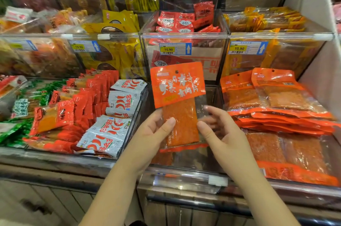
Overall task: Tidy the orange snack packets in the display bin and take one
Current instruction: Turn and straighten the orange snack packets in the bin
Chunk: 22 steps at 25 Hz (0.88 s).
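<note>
An orange snack packet (178, 85) is held upright over the middle display bin (184, 176), a clear-walled bin at the near edge of the shelf. Its orange header with white lettering is at the top and its see-through lower part shows a reddish slab. The left hand (153, 133) grips the packet's lower left side, thumb pressed across the front and fingers behind. The right hand (219, 129) pinches the clear right margin, thumb at the front edge and fingers, somewhat blurred, behind the film. Low in the same bin, beneath the held packet, another reddish packet (162, 159) lies flat. The bin to the right holds a pile of orange packets (276, 115), some leaning and some flat. The bin to the left holds white chilli sachets (114, 129) beside red packets (83, 105). On the far bin behind, a yellow price label (168, 49) reads 10.90
</note>
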### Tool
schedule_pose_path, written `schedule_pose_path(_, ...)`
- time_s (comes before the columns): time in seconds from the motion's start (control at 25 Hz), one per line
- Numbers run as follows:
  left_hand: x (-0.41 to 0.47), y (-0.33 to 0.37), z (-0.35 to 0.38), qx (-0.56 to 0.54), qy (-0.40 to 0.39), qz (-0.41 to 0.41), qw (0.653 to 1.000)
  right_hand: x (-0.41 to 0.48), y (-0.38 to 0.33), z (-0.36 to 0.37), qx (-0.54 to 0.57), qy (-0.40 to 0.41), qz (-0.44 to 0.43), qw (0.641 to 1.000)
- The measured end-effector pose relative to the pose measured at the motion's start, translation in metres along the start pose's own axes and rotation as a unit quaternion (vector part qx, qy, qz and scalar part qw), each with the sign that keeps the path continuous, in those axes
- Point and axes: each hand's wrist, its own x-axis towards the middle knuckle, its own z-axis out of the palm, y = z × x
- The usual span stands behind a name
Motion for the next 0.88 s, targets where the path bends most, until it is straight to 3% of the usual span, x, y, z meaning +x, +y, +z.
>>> schedule_pose_path(0.64, -0.001, 0.001, 0.002, -0.007, 0.024, 0.016, 1.0, -0.006, -0.011, -0.002, 0.026, 0.002, -0.003, 1.0)
schedule_pose_path(0.76, 0.001, -0.001, 0.002, 0.015, 0.03, 0.018, 0.999, -0.005, -0.006, 0.0, -0.002, 0.043, -0.016, 0.999)
schedule_pose_path(0.88, 0.006, -0.005, -0.004, 0.093, -0.001, -0.041, 0.995, -0.004, -0.001, -0.002, -0.133, 0.127, -0.062, 0.981)
